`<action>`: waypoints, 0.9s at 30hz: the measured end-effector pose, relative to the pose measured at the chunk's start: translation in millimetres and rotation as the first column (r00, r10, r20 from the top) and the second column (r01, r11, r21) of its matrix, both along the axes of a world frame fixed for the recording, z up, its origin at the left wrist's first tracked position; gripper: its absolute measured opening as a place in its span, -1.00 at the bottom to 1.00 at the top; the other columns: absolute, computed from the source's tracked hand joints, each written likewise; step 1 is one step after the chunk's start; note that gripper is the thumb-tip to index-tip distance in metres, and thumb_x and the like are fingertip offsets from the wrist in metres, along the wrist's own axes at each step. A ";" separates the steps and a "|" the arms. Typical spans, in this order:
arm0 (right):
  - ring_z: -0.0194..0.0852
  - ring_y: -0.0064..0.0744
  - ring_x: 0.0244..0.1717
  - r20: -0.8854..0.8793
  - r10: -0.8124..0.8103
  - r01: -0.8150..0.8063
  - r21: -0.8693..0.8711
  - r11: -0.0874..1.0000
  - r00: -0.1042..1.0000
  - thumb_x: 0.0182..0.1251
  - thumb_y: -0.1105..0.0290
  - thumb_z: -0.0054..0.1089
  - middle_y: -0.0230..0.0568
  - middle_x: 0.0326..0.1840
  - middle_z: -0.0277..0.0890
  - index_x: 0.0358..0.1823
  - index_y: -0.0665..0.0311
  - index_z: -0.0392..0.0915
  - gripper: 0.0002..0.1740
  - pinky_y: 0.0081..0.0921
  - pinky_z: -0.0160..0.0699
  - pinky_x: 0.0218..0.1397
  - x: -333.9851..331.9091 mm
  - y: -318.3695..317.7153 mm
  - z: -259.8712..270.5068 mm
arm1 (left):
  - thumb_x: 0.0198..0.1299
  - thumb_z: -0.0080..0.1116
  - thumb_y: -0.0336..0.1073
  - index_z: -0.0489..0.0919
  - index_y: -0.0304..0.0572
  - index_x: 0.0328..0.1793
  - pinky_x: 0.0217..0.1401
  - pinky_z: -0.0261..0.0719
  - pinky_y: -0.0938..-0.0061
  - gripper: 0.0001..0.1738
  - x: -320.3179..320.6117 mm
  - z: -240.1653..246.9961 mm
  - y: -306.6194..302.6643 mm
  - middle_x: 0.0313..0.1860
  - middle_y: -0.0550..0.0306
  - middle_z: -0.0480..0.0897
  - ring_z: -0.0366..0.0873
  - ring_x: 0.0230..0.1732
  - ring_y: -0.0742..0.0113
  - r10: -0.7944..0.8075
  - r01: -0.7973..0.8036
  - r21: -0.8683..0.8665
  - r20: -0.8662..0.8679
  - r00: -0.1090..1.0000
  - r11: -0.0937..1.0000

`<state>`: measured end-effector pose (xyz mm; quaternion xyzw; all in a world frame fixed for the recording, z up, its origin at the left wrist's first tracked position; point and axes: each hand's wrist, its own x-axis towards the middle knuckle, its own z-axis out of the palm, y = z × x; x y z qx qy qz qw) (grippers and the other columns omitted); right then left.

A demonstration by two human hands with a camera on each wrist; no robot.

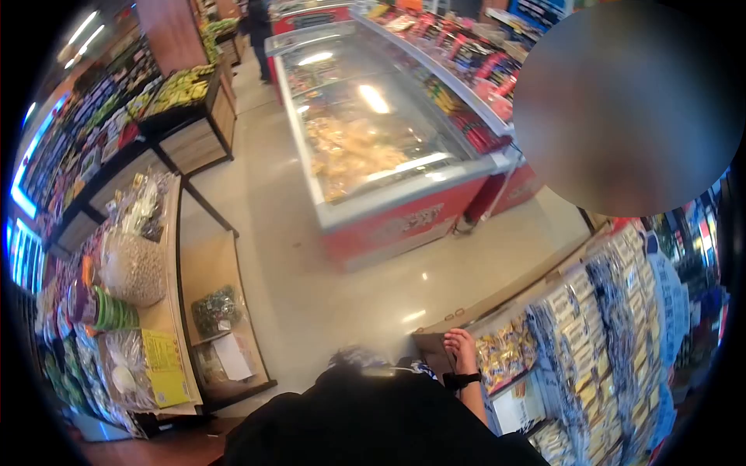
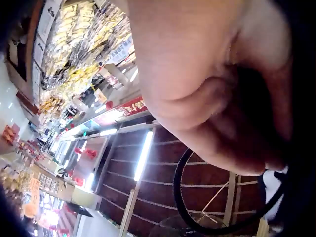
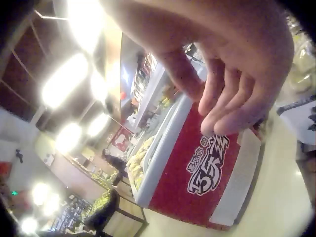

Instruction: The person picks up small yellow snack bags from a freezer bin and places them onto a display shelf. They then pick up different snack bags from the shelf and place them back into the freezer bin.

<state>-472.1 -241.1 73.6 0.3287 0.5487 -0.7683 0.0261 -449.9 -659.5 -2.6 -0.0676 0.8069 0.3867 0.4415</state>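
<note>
The right hand (image 1: 461, 347) has its fingers loosely bent with nothing in them. It is at the near corner of the snack rack (image 1: 505, 293), though whether it touches the brown board edge cannot be told. The rack stands across the aisle from the red chest freezer (image 1: 388, 225), facing its near end. A broad strip of pale floor (image 1: 311, 287) lies between the freezer's front edge and the rack's edge. The strip continues along the freezer's left side, bordered there by a wooden stand (image 1: 175, 311) of bagged goods. The left hand (image 2: 197, 74) fills its wrist view as blurred palm, so I cannot tell how far open it is.
</note>
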 end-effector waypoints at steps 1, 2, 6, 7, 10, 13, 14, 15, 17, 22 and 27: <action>0.62 -0.46 -0.38 0.024 0.015 -0.015 0.007 1.000 1.000 0.33 0.41 0.04 -0.20 -0.29 0.66 -0.09 0.24 0.53 -0.82 -0.59 0.58 -0.35 -6.0 -11.1 15.5 | 0.23 0.00 -0.16 0.62 -0.20 -0.24 -0.20 0.52 0.12 -0.71 4.1 -3.0 -12.2 -0.36 -0.13 0.62 0.58 -0.30 -0.01 0.029 -0.029 -0.002 0.014 0.999 1.000; 0.62 -0.46 -0.38 0.050 0.024 -0.024 0.003 1.000 0.998 0.33 0.42 0.03 -0.20 -0.29 0.66 -0.09 0.25 0.53 -0.82 -0.59 0.58 -0.35 -12.1 -28.0 25.8 | 0.23 0.00 -0.16 0.62 -0.20 -0.24 -0.20 0.52 0.12 -0.71 7.2 -4.3 -23.9 -0.35 -0.13 0.62 0.58 -0.30 -0.01 0.055 -0.055 -0.007 0.028 0.998 0.998; 0.62 -0.47 -0.37 0.080 0.114 -0.112 -0.022 0.993 0.990 0.33 0.40 0.00 -0.19 -0.28 0.66 -0.09 0.25 0.53 -0.80 -0.59 0.59 -0.33 -28.4 -64.9 -0.9 | 0.24 -0.01 -0.16 0.62 -0.20 -0.22 -0.18 0.52 0.13 -0.71 10.7 -10.2 -55.8 -0.34 -0.12 0.62 0.57 -0.28 0.01 0.145 -0.145 -0.010 0.069 0.987 0.989; 0.62 -0.47 -0.37 0.049 0.145 -0.141 -0.067 0.988 0.988 0.34 0.39 0.00 -0.18 -0.28 0.66 -0.09 0.26 0.53 -0.79 -0.59 0.60 -0.32 -30.8 -72.4 -6.7 | 0.24 -0.01 -0.16 0.62 -0.20 -0.22 -0.18 0.51 0.13 -0.71 13.8 -13.7 -61.9 -0.34 -0.11 0.62 0.57 -0.28 0.01 0.164 -0.164 -0.008 0.086 0.983 0.986; 0.62 -0.47 -0.38 0.035 0.202 -0.198 -0.102 0.975 0.979 0.34 0.38 0.00 -0.18 -0.29 0.66 -0.09 0.26 0.54 -0.79 -0.57 0.61 -0.28 -43.8 -93.3 -17.8 | 0.24 -0.01 -0.16 0.62 -0.20 -0.21 -0.16 0.51 0.14 -0.71 7.2 -19.4 -70.7 -0.33 -0.10 0.62 0.57 -0.27 0.03 0.215 -0.217 0.003 0.113 0.970 0.976; 0.60 -0.50 -0.40 0.049 0.216 -0.215 -0.034 0.976 0.975 0.37 0.37 -0.02 -0.19 -0.29 0.66 -0.10 0.26 0.54 -0.79 -0.61 0.57 -0.32 -60.9 -111.7 -26.9 | 0.25 -0.02 -0.16 0.61 -0.19 -0.20 -0.15 0.51 0.15 -0.71 -11.2 -22.6 -67.9 -0.32 -0.10 0.62 0.57 -0.26 0.04 0.239 -0.245 0.033 0.126 0.963 0.969; 0.59 -0.50 -0.41 0.075 0.207 -0.205 -0.040 0.978 0.975 0.36 0.37 -0.02 -0.18 -0.29 0.66 -0.11 0.26 0.54 -0.80 -0.62 0.56 -0.34 -68.8 -117.5 -25.3 | 0.25 -0.02 -0.16 0.61 -0.19 -0.19 -0.15 0.51 0.15 -0.71 -19.7 -23.3 -65.4 -0.32 -0.09 0.62 0.57 -0.25 0.04 0.246 -0.253 0.046 0.127 0.961 0.966; 0.58 -0.51 -0.41 0.101 0.200 -0.196 -0.045 0.980 0.975 0.36 0.38 -0.02 -0.17 -0.30 0.65 -0.11 0.26 0.54 -0.81 -0.63 0.54 -0.36 -76.4 -122.4 -23.7 | 0.25 -0.02 -0.16 0.61 -0.19 -0.19 -0.14 0.51 0.16 -0.71 -28.1 -24.3 -62.6 -0.32 -0.09 0.61 0.57 -0.25 0.05 0.249 -0.258 0.058 0.127 0.960 0.964; 0.56 -0.51 -0.43 0.144 0.213 -0.204 -0.073 0.976 0.966 0.36 0.39 -0.01 -0.15 -0.30 0.65 -0.13 0.27 0.53 -0.82 -0.64 0.51 -0.40 -93.6 -127.7 -26.5 | 0.26 -0.02 -0.16 0.61 -0.19 -0.18 -0.14 0.51 0.16 -0.71 -46.9 -25.9 -58.4 -0.31 -0.08 0.61 0.57 -0.24 0.06 0.256 -0.267 0.086 0.123 0.959 0.960; 0.52 -0.52 -0.46 0.187 0.324 -0.314 -0.084 0.946 0.927 0.35 0.43 0.00 -0.10 -0.31 0.63 -0.16 0.27 0.53 -0.86 -0.64 0.46 -0.46 -157.2 -140.9 -57.4 | 0.27 -0.03 -0.15 0.61 -0.19 -0.16 -0.12 0.50 0.17 -0.71 -105.9 -18.8 -58.7 -0.30 -0.07 0.61 0.56 -0.23 0.08 0.271 -0.282 0.136 0.090 0.958 0.950; 0.57 -0.50 -0.38 0.172 0.414 -0.412 -0.049 0.910 0.894 0.37 0.35 0.00 -0.18 -0.28 0.64 -0.12 0.25 0.54 -0.81 -0.61 0.54 -0.33 -234.7 -175.6 -46.3 | 0.28 -0.04 -0.15 0.60 -0.18 -0.14 -0.10 0.50 0.19 -0.71 -159.2 -9.4 -82.8 -0.29 -0.05 0.61 0.56 -0.21 0.10 0.302 -0.308 0.119 0.071 0.951 0.944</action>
